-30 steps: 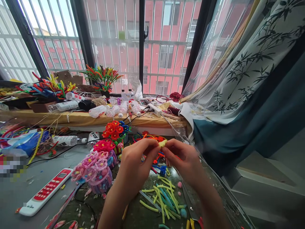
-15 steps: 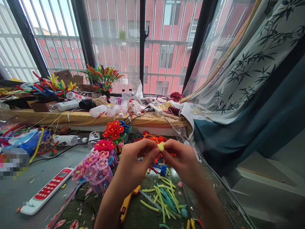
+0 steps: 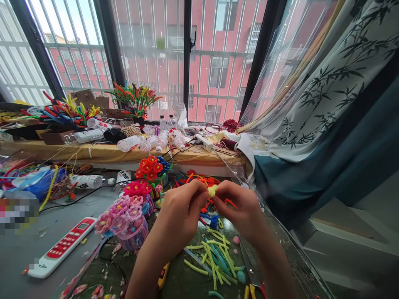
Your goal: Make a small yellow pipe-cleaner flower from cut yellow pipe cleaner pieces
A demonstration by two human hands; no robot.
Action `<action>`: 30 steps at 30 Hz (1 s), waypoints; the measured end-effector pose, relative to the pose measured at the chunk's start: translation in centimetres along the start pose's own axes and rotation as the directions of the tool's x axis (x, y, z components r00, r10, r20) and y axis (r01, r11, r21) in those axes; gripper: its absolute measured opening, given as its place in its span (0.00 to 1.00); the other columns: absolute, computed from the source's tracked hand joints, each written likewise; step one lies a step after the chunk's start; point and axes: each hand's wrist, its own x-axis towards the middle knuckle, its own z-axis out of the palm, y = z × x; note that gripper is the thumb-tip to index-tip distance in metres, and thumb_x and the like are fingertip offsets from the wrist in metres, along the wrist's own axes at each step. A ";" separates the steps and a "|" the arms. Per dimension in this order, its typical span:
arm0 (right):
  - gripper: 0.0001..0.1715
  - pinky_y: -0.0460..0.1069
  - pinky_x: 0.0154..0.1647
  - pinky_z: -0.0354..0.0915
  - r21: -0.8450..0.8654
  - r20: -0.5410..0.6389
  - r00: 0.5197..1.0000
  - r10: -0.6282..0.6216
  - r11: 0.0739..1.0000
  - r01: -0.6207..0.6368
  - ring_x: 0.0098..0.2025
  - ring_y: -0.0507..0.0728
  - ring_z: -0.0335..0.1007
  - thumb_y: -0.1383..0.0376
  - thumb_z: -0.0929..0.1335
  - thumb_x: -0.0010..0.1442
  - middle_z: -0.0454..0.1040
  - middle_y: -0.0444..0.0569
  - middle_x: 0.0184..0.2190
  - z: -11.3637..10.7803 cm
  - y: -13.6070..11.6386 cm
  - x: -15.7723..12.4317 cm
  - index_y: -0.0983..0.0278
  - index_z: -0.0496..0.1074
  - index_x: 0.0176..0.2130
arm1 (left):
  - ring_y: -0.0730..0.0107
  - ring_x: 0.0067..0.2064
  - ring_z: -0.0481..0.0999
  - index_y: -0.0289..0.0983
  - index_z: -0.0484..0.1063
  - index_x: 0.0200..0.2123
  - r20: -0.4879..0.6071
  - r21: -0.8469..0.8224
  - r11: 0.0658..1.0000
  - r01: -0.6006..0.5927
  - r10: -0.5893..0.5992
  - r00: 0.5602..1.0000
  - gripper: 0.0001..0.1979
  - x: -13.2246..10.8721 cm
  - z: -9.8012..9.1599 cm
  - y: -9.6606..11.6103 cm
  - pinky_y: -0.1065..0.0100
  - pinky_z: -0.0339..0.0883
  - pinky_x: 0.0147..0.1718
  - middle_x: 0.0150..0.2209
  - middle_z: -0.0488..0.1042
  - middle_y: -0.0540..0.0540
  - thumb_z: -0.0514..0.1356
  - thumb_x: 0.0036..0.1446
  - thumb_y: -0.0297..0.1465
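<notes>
Between my two hands is a small bent piece of pale yellow pipe cleaner (image 3: 212, 191), held up over the table. My left hand (image 3: 182, 211) pinches it from the left, and my right hand (image 3: 241, 207) pinches its right side; the fingertips partly hide it. Below them lies a loose pile of yellow-green and teal pipe cleaner pieces (image 3: 215, 259). Behind the hands are red and orange pipe cleaners (image 3: 204, 180) and a blue fuzzy flower (image 3: 214, 221). Left of my left hand stand pots of pink pipe cleaner flowers (image 3: 124, 216) and red ones (image 3: 150, 168).
Scissors (image 3: 252, 274) lie by my right forearm, and a yellow-handled tool (image 3: 163, 275) is partly under my left. A white remote control (image 3: 64, 247) rests at left. Plastic bottles (image 3: 129, 143) and a power strip (image 3: 203, 142) crowd the windowsill. Curtains (image 3: 324, 174) hang at right.
My left hand has turned and shifted slightly right, its fingers closing up more around the yellow piece. It now covers more of the yellow-handled tool. The right hand has barely moved.
</notes>
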 end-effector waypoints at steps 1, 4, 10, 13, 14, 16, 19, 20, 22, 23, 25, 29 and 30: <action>0.05 0.47 0.29 0.63 -0.007 -0.005 1.000 -0.006 1.000 0.006 0.28 0.53 0.65 0.66 0.68 0.60 0.71 0.43 0.26 0.0 0.0 0.0 0.62 0.70 0.30 | 0.78 0.23 0.64 0.37 0.67 0.29 0.003 -0.011 1.000 0.005 -0.005 1.000 0.09 0.0 0.0 -0.1 0.75 0.55 0.25 0.22 0.66 0.56 0.55 0.64 0.25; 0.06 0.47 0.29 0.62 -0.029 -0.012 1.000 -0.025 0.999 0.025 0.28 0.52 0.65 0.67 0.68 0.60 0.71 0.44 0.27 0.0 0.0 0.1 0.62 0.70 0.30 | 0.78 0.23 0.63 0.37 0.67 0.29 0.017 -0.053 0.999 0.010 -0.010 1.000 0.10 -0.1 0.2 -0.4 0.75 0.55 0.25 0.22 0.65 0.57 0.55 0.64 0.26; 0.07 0.46 0.28 0.62 -0.001 0.014 1.000 0.007 1.000 -0.007 0.27 0.52 0.64 0.67 0.68 0.60 0.69 0.43 0.25 -0.4 0.1 0.0 0.63 0.70 0.28 | 0.79 0.23 0.62 0.36 0.67 0.28 -0.017 -0.047 0.998 -0.048 0.047 0.999 0.10 0.3 0.4 -0.1 0.76 0.55 0.25 0.21 0.65 0.57 0.56 0.62 0.22; 0.09 0.46 0.27 0.61 0.071 0.003 0.997 0.081 0.994 -0.081 0.25 0.51 0.63 0.64 0.69 0.60 0.68 0.42 0.23 -0.5 -0.1 -0.2 0.63 0.71 0.28 | 0.79 0.23 0.64 0.36 0.68 0.28 -0.082 -0.004 0.999 -0.047 0.046 0.996 0.09 0.3 0.2 0.0 0.76 0.57 0.25 0.22 0.67 0.56 0.58 0.61 0.22; 0.10 0.46 0.26 0.60 0.105 -0.003 0.995 0.103 0.989 -0.102 0.25 0.51 0.62 0.63 0.70 0.60 0.68 0.42 0.22 -0.5 -0.1 -0.2 0.63 0.70 0.28 | 0.78 0.24 0.65 0.36 0.69 0.29 -0.096 0.003 0.999 -0.045 0.045 0.994 0.08 0.3 0.1 0.0 0.76 0.57 0.25 0.22 0.68 0.56 0.59 0.61 0.23; 0.12 0.46 0.25 0.60 0.182 -0.019 0.991 0.136 0.975 -0.131 0.23 0.50 0.61 0.61 0.70 0.61 0.67 0.40 0.21 -0.3 -0.1 -0.3 0.63 0.70 0.28 | 0.78 0.24 0.67 0.36 0.70 0.30 -0.094 -0.001 0.999 -0.045 0.045 0.995 0.06 0.3 0.0 0.0 0.77 0.59 0.25 0.24 0.70 0.56 0.61 0.61 0.25; 0.14 0.46 0.24 0.61 0.295 -0.023 0.987 0.157 0.945 -0.143 0.21 0.50 0.63 0.57 0.71 0.61 0.67 0.40 0.20 0.1 -0.2 -0.3 0.63 0.71 0.28 | 0.78 0.25 0.69 0.37 0.70 0.32 -0.090 -0.001 0.997 -0.080 0.079 0.993 0.06 0.3 0.1 0.1 0.76 0.61 0.25 0.25 0.71 0.56 0.65 0.57 0.25; 0.15 0.46 0.24 0.61 0.318 -0.018 0.988 0.151 0.938 -0.137 0.22 0.50 0.63 0.55 0.71 0.61 0.68 0.41 0.20 0.2 -0.2 -0.3 0.63 0.71 0.29 | 0.78 0.25 0.69 0.37 0.70 0.32 -0.105 0.010 0.995 -0.099 0.100 0.990 0.06 0.3 0.1 0.2 0.77 0.62 0.26 0.25 0.71 0.56 0.66 0.56 0.25; 0.14 0.47 0.24 0.63 0.332 -0.022 0.993 0.113 0.938 -0.100 0.23 0.51 0.65 0.55 0.71 0.61 0.69 0.42 0.22 0.3 -0.3 -0.2 0.62 0.73 0.32 | 0.78 0.25 0.69 0.37 0.69 0.32 -0.148 0.044 0.991 -0.127 0.132 0.980 0.07 0.2 0.3 0.3 0.77 0.62 0.26 0.26 0.72 0.56 0.64 0.58 0.23; 0.13 0.47 0.25 0.63 0.319 -0.034 0.996 0.086 0.945 -0.071 0.24 0.51 0.65 0.55 0.71 0.61 0.70 0.42 0.24 0.3 -0.3 -0.2 0.62 0.73 0.33 | 0.78 0.25 0.69 0.37 0.68 0.32 -0.164 0.061 0.989 -0.133 0.142 0.976 0.07 0.2 0.3 0.3 0.77 0.62 0.26 0.26 0.72 0.55 0.63 0.59 0.23; 0.11 0.48 0.27 0.64 0.248 -0.077 0.997 0.019 0.969 0.001 0.26 0.52 0.66 0.56 0.71 0.62 0.71 0.44 0.27 0.3 -0.5 -0.1 0.61 0.75 0.34 | 0.78 0.26 0.69 0.38 0.68 0.35 -0.174 0.092 0.986 -0.139 0.153 0.973 0.05 0.0 0.3 0.4 0.77 0.62 0.27 0.28 0.72 0.54 0.61 0.61 0.23; 0.10 0.48 0.33 0.65 0.134 -0.114 0.989 -0.098 0.985 0.113 0.32 0.54 0.68 0.58 0.72 0.62 0.74 0.46 0.31 -0.2 -0.6 0.0 0.61 0.77 0.31 | 0.77 0.29 0.72 0.38 0.69 0.38 -0.166 0.122 0.969 -0.215 0.234 0.958 0.06 -0.2 0.1 0.5 0.76 0.64 0.30 0.31 0.73 0.52 0.59 0.62 0.21; 0.11 0.48 0.34 0.65 0.158 -0.105 0.990 -0.095 0.981 0.110 0.34 0.55 0.69 0.58 0.71 0.62 0.74 0.47 0.32 -0.3 -0.6 0.0 0.61 0.78 0.31 | 0.77 0.31 0.73 0.37 0.69 0.39 -0.167 0.124 0.961 -0.247 0.265 0.950 0.07 -0.3 0.1 0.5 0.76 0.65 0.31 0.33 0.74 0.51 0.58 0.62 0.20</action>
